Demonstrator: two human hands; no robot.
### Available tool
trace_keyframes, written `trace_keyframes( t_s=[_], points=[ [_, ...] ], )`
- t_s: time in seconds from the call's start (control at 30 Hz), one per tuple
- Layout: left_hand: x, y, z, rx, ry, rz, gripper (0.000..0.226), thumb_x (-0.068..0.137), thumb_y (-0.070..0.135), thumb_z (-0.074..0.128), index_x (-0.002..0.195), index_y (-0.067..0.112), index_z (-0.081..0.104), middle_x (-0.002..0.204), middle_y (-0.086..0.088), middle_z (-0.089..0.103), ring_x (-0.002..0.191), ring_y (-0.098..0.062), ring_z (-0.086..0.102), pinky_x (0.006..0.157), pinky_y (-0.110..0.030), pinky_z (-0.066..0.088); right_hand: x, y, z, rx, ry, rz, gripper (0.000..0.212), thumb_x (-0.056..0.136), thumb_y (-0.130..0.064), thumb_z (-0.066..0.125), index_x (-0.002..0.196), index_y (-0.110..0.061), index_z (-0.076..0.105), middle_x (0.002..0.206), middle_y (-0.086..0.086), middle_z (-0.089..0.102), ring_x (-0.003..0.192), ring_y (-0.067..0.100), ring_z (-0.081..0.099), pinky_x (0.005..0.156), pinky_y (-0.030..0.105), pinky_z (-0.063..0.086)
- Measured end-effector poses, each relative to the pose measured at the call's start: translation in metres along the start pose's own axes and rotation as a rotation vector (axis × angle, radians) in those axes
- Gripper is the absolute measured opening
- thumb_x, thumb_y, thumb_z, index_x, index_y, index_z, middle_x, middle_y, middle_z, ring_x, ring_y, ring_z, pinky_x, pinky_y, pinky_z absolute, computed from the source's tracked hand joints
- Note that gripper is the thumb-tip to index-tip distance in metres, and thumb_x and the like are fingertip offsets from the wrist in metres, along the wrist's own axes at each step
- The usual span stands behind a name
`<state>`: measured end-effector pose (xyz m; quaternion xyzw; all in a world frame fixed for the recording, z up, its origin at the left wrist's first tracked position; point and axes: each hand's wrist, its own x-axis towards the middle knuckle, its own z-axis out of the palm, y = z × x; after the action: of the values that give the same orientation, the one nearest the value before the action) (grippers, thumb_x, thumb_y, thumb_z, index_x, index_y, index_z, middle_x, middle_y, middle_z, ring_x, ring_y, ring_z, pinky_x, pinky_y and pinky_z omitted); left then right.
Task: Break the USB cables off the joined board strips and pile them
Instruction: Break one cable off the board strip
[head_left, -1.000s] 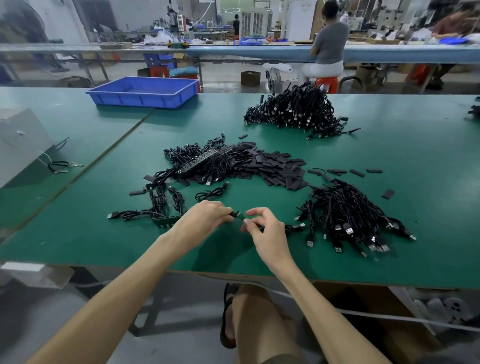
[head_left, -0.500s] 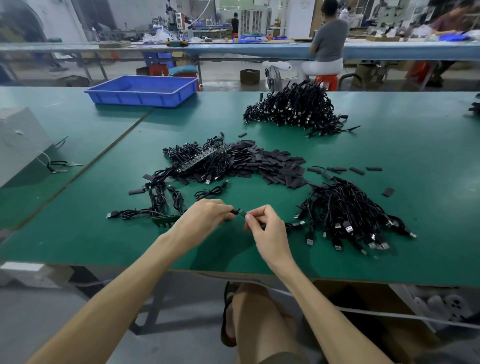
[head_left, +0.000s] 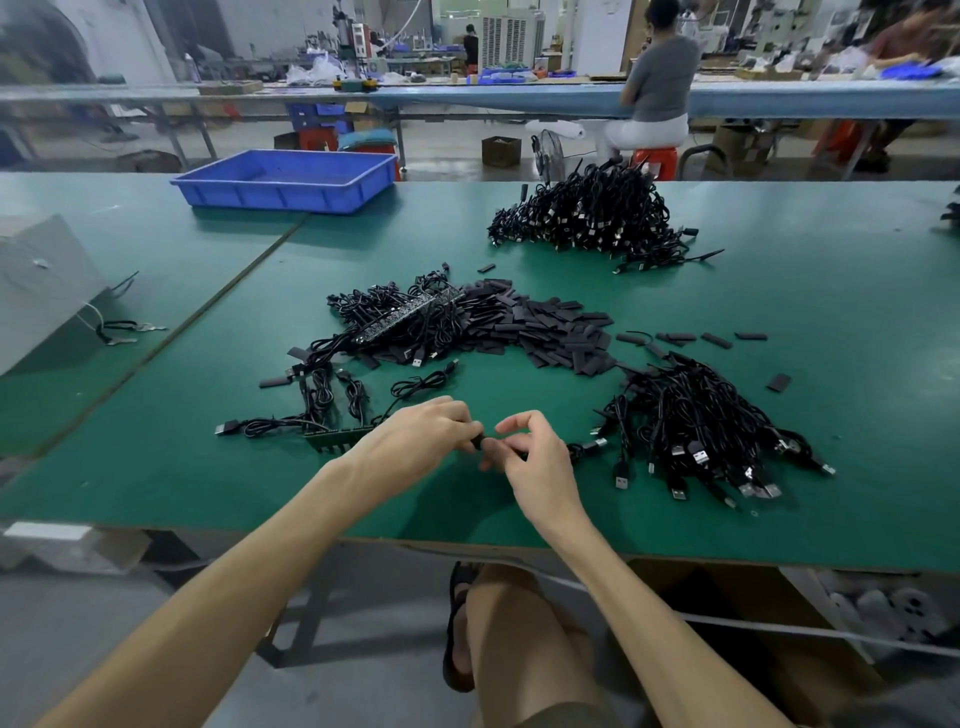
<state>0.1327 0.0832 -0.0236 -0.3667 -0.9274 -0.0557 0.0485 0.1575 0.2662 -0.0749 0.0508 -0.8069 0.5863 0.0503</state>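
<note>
- The left hand (head_left: 415, 436) pinched the end of a board strip (head_left: 337, 437), fingers curled round it, near the front edge of the green table (head_left: 831, 312) at six o'clock.
- The right hand (head_left: 540, 457) gripped the cable (head_left: 575, 448) being freed, with the lower fingers curled on it and the forefinger arched above. The two hands almost met at a small dark joint (head_left: 480, 442).
- The main risk, as I judged it, was that the right hand would pull along the cable instead of bending at the joint. The wire could then tear from its little board rather than the board snapping cleanly.
- A loose pinch by the left hand could let the strip twist. That would drag the coiled cables (head_left: 337, 392) fixed to it and could break a neighbour off crooked.
- The held cable's far end lay just beside the near pile (head_left: 696, 421) at three o'clock, so a quick lift could snag others and pull them out.
- The strip's long axis ran from nine to three o'clock, flat on the table, and its attached cables pointed toward twelve o'clock.
- The held cable ran along the same line, its plug (head_left: 597, 446) pointing to three o'clock, toward that pile.
- Farther off at twelve o'clock lay a heap of strips and black tabs (head_left: 519, 325). A bigger pile (head_left: 587, 213) sat at one o'clock and a blue tray (head_left: 285, 205) at eleven.
</note>
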Motion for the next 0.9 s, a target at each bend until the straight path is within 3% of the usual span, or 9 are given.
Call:
trace_keyframes(
  t_s=[0.13,0.3,0.47,0.63,0.8,0.9],
  points=[
    [0.001,0.007,0.001,0.028,-0.059,-0.016,0.032,0.1,0.002,0.045,0.122,0.015,0.063,0.11,-0.002,0.054,0.105,-0.021,0.051,0.082,-0.035,0.047,0.0,0.0,-0.001,-0.01,-0.013,-0.003,0.016,0.1,-0.021,0.067,0.097,-0.025,0.052,0.072,-0.009,0.077,0.066,0.007,0.066,0.067,0.022,0.05],
    [-0.001,0.009,-0.001,-0.028,-0.076,-0.014,0.024,0.108,0.019,0.045,0.117,0.019,0.067,0.098,0.001,0.049,0.096,-0.018,0.05,0.081,-0.036,0.048,0.0,-0.001,-0.002,0.024,-0.019,0.005,0.013,0.1,-0.019,0.067,0.095,-0.021,0.056,0.07,-0.003,0.077,0.062,0.008,0.064,0.068,0.026,0.051],
    [-0.002,0.006,0.003,-0.091,-0.058,-0.058,0.024,0.107,0.017,0.045,0.116,0.018,0.067,0.096,-0.001,0.051,0.091,-0.019,0.05,0.079,-0.04,0.047,-0.001,-0.004,-0.002,0.021,-0.025,0.014,0.017,0.1,-0.028,0.067,0.094,-0.014,0.06,0.076,0.001,0.077,0.076,0.015,0.071,0.081,0.04,0.057],
    [-0.006,-0.009,0.007,-0.191,0.018,-0.148,0.02,0.105,0.017,0.052,0.112,0.009,0.07,0.092,-0.003,0.057,0.084,-0.022,0.057,0.079,-0.044,0.049,-0.003,-0.005,0.001,-0.218,0.044,-0.082,0.01,0.094,-0.03,0.074,0.092,-0.029,0.064,0.085,-0.018,0.065,0.096,0.01,0.057,0.099,0.038,0.039],
    [-0.008,-0.017,0.014,-0.234,-0.032,-0.134,0.018,0.103,0.014,0.054,0.105,0.006,0.071,0.085,-0.001,0.061,0.075,-0.014,0.056,0.073,-0.035,0.048,-0.003,-0.007,-0.001,-0.2,0.062,-0.081,0.004,0.092,-0.022,0.076,0.089,-0.022,0.073,0.083,-0.016,0.064,0.096,0.016,0.059,0.101,0.049,0.041],
    [-0.005,-0.017,0.013,-0.266,-0.093,-0.116,0.018,0.103,0.015,0.055,0.099,0.007,0.069,0.081,0.007,0.059,0.071,0.0,0.055,0.07,-0.026,0.049,-0.004,-0.008,-0.002,-0.177,0.068,-0.072,0.004,0.092,-0.021,0.076,0.088,-0.021,0.074,0.082,-0.015,0.064,0.096,0.018,0.059,0.1,0.05,0.043]
  ],
)
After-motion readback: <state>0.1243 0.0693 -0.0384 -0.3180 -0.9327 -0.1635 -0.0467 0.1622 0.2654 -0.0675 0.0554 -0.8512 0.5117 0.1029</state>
